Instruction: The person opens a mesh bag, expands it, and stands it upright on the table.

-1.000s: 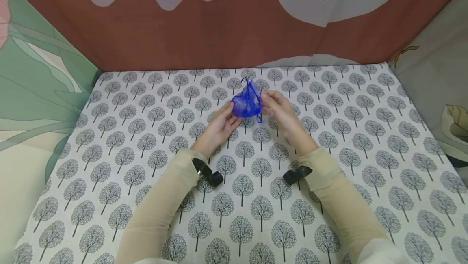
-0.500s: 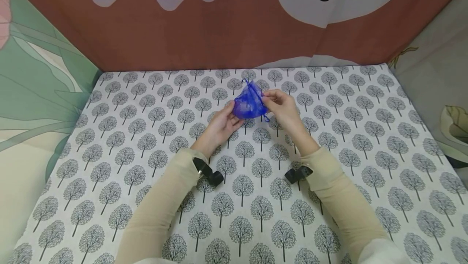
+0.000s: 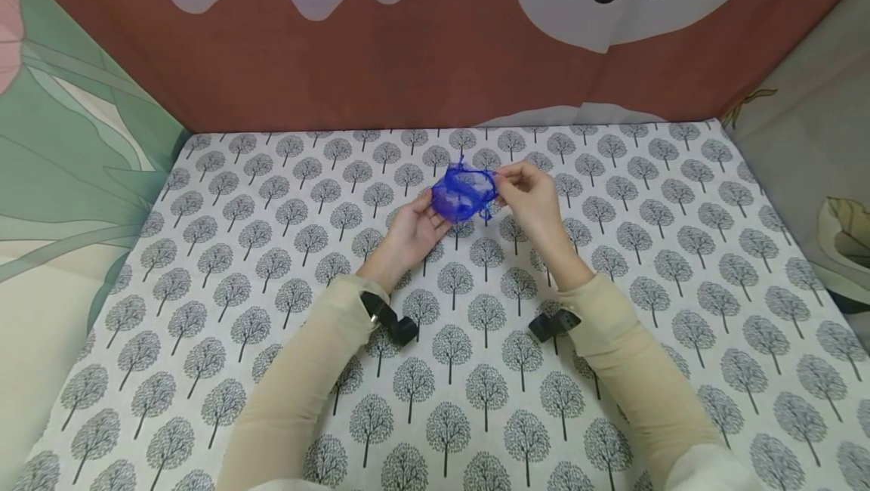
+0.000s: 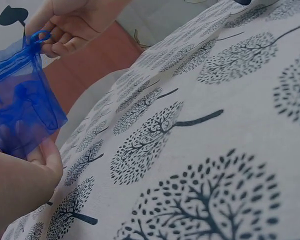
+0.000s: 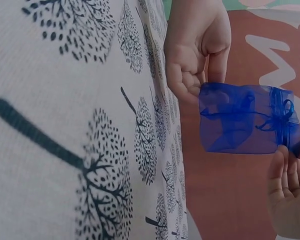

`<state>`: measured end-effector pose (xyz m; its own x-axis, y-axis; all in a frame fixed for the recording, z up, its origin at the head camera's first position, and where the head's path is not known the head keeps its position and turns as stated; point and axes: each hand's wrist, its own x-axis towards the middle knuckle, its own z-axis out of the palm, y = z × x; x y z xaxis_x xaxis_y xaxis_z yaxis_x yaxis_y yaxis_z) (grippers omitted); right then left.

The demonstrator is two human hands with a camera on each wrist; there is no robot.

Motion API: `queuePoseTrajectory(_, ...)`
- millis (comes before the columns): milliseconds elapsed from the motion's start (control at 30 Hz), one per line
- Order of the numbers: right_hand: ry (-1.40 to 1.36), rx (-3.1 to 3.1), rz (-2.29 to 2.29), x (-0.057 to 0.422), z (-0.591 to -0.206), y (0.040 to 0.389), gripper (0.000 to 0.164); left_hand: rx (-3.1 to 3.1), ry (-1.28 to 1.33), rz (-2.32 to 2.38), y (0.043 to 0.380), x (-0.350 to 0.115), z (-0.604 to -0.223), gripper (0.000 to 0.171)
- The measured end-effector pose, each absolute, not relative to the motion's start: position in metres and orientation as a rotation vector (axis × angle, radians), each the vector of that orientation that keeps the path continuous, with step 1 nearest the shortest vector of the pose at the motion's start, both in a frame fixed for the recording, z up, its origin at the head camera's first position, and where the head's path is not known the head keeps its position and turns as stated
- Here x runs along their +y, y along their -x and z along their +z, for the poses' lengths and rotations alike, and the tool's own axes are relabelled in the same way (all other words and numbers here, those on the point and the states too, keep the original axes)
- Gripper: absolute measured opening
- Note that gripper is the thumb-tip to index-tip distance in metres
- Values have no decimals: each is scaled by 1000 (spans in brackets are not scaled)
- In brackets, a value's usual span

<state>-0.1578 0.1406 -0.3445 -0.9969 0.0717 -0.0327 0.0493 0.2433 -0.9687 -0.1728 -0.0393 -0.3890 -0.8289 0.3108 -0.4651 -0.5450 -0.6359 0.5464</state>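
Note:
A small sheer blue drawstring pouch [image 3: 462,193] is held up between both hands over the far middle of the table. My left hand [image 3: 416,230] pinches its bottom end between thumb and fingers. At the gathered mouth, the thumb and fingers of my right hand [image 3: 533,193] pinch the edge beside the cords. The right wrist view shows the pouch [image 5: 235,120] stretched out flat, its ribbon loops at the mouth end. A darker blue shape shows through the thin cloth in the left wrist view of the pouch [image 4: 27,100].
A white cloth [image 3: 448,355] printed with dark trees covers the table. Behind it rises a reddish-brown patterned fabric wall [image 3: 442,68], with printed hangings at left and right. Black wrist cameras [image 3: 401,328] sit on both sleeves.
My right hand has shifted slightly right with the pouch's mouth. The pouch's upper peak has dropped, and its cloth now spreads lower and wider between the hands. My left hand has barely moved.

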Motion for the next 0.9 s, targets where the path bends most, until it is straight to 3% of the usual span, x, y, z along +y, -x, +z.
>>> queuePoseTrajectory(400,74,-2411,1935,141,-345,157,20,950,488,2452,175,-40,-390,41)
queuePoseTrajectory(667,-247,-2427,1904,145,-344,158,26,970,454,2427,176,-43,-390,40)
queuePoseTrajectory(900,-644,-2391,1615,150,-347,156,31,991,440,2375,176,-44,-389,23)
